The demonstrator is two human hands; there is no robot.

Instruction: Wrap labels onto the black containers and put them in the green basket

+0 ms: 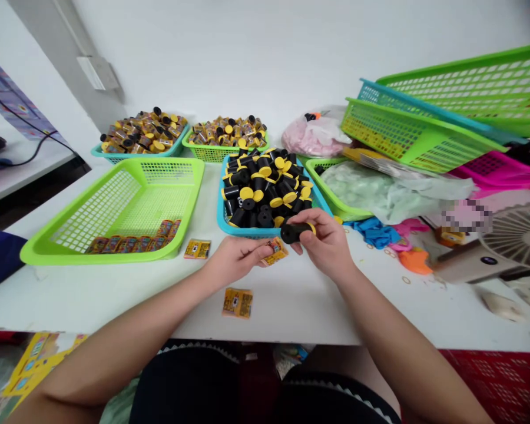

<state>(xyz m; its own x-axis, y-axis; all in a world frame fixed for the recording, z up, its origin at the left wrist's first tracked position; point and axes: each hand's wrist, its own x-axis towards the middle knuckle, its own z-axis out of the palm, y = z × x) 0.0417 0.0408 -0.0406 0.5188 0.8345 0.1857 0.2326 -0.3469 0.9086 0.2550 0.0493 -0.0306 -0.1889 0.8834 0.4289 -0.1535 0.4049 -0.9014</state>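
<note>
My left hand [236,259] pinches a yellow printed label [275,252] just left of centre. Beside it, my right hand [324,241] is closed round a small black canister [292,232] with a yellow cap, its dark end turned toward the label. The two items are very close; I cannot tell whether they touch. Behind my hands stands a blue basket [242,232] heaped with black, yellow-capped canisters. On the white table lie a stack of labels [237,302] nearer me and another stack [197,248] to the left.
At the left, a green basket [39,254] holds a row of labelled canisters along its near side. Two baskets of labelled canisters [143,132] stand by the wall. Stacked baskets [406,135], plastic bags [380,188] and a fan [512,241] crowd the right.
</note>
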